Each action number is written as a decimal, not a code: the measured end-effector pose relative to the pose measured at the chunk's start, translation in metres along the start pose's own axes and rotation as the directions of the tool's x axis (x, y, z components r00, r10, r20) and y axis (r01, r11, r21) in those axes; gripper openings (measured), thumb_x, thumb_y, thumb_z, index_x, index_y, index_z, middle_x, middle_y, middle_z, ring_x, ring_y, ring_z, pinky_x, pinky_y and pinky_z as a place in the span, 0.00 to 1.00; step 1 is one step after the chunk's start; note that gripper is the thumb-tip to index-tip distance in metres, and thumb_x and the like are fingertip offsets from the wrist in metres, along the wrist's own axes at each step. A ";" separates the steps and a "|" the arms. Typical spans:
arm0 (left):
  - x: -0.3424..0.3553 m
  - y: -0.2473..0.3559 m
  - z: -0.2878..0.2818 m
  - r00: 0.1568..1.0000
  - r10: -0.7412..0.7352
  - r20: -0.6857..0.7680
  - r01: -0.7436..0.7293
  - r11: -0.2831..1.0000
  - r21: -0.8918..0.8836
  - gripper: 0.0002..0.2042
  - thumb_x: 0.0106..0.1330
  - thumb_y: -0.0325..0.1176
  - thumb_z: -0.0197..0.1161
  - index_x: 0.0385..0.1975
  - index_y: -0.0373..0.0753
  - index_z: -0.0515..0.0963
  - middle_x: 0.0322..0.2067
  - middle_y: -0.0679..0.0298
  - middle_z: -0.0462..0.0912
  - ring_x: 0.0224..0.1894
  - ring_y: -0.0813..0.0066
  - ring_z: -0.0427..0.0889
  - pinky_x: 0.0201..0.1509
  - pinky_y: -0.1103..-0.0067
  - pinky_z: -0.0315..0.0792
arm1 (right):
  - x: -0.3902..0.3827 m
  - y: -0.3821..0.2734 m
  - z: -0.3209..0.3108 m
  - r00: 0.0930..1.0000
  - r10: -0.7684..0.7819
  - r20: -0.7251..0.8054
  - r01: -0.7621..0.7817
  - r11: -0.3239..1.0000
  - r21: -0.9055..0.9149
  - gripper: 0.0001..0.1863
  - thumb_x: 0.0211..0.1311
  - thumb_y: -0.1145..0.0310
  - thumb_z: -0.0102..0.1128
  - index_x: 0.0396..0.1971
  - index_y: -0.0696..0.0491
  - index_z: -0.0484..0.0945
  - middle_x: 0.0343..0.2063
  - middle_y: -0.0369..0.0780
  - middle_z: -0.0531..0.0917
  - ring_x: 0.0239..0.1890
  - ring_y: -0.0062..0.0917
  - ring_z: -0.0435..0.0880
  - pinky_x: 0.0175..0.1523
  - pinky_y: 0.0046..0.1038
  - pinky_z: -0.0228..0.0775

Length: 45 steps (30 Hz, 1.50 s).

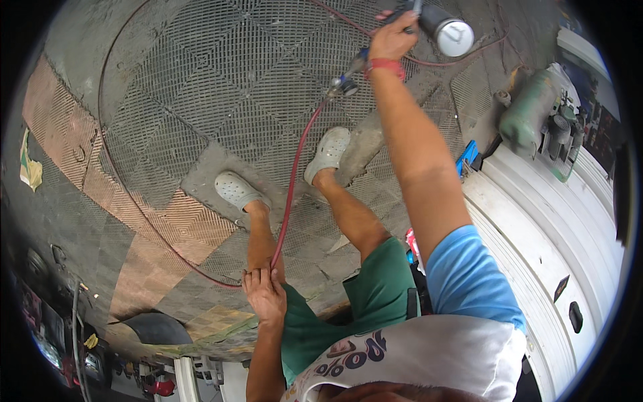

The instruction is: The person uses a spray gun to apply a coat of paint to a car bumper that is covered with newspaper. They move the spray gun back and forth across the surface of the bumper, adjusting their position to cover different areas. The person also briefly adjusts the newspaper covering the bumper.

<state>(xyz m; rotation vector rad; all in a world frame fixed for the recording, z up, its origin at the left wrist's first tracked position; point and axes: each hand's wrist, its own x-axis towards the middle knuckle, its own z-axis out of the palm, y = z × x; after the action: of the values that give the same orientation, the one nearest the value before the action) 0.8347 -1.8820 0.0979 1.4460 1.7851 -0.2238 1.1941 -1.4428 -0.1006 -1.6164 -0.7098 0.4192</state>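
A spray gun with a dark cup and white lid (455, 38) is in my right hand (394, 41), reached far forward at the top of the view. My fingers are wrapped round its grip, partly hidden and slightly blurred. A metal fitting (343, 84) below that wrist joins it to a red air hose (293, 181). The hose runs back past my feet to my left hand (264, 293), beside my knee, where the fingers are closed on it. From there it bends away in a wide loop to the left.
Grey and reddish ridged floor tiles (221, 74) lie underfoot, with my clog shoes (241, 191) on them. To the right stand a green tank (529, 120) and white ribbed panels (536, 214), with a blue object (467, 155) beside them. A torn yellowish scrap (30, 164) lies far left.
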 end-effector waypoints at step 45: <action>0.063 0.030 -0.040 0.993 0.110 -0.041 -0.091 0.941 0.327 0.14 0.74 0.30 0.56 0.56 0.40 0.79 0.45 0.52 0.81 0.51 0.49 0.79 0.65 0.55 0.68 | -0.060 -0.014 -0.011 0.822 0.303 0.482 -0.301 0.950 -0.083 0.28 0.80 0.47 0.52 0.45 0.59 0.87 0.30 0.40 0.91 0.34 0.24 0.89 0.46 0.31 0.80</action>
<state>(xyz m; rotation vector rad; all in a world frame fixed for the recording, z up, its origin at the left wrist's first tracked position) 0.8414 -1.8027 0.0918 1.7875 1.7741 -0.4445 1.1537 -1.4893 -0.0926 -1.6429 -0.8272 1.0932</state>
